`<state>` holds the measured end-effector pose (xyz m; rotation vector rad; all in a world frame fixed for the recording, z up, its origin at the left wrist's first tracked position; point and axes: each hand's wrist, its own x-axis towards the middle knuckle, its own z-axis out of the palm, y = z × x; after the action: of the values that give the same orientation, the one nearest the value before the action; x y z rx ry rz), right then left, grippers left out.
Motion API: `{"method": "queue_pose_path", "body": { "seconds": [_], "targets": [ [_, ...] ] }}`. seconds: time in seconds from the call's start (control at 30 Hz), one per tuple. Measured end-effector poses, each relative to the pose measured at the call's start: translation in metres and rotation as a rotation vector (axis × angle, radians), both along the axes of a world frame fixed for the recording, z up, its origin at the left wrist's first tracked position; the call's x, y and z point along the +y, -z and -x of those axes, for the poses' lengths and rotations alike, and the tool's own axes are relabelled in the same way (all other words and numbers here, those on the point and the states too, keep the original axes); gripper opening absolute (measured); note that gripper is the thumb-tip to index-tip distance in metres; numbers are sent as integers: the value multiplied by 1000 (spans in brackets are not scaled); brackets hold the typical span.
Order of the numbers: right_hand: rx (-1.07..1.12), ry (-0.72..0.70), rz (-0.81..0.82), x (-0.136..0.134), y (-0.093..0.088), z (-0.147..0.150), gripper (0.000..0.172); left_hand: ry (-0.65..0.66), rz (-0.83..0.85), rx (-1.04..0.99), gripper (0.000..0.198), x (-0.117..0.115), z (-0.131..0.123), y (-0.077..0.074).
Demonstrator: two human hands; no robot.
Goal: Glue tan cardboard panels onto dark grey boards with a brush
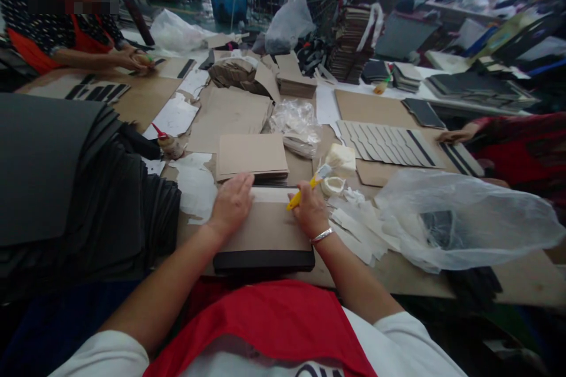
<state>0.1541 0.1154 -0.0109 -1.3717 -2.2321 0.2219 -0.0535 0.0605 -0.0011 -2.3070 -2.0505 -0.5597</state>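
Observation:
A brown cardboard panel (274, 227) lies in front of me on a black sheet or stack (265, 260), with a paler strip (269, 195) along its far edge. My left hand (232, 203) rests flat near the panel's far left corner, fingers stretched out. In my right hand (312, 209), at the far right corner, is a brush with a yellow handle (305, 192); its pale head points away to the right. Just beyond stands a stack of brown cards (252, 154). A small white round tub (332, 186) sits right of the brush.
To the left rises a big pile of dark sheets (39, 171), with a red-tipped glue bottle (168, 142) behind it. Paper scraps (358, 235) and a clear plastic bag (477, 218) lie at right. Two co-workers' hands (130, 59) (457, 134) work at either side.

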Motion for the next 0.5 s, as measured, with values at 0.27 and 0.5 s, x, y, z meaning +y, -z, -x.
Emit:
{"method": "queue_pose_path", "body": {
  "seconds": [0.27,0.5],
  "targets": [
    [-142,-326,30,-7,16,-13,24,48,340,133,71,-21,7,10],
    [-51,-138,-148,-8,4,-43,38,-10,-208,102,51,-97,44,-59]
  ]
}}
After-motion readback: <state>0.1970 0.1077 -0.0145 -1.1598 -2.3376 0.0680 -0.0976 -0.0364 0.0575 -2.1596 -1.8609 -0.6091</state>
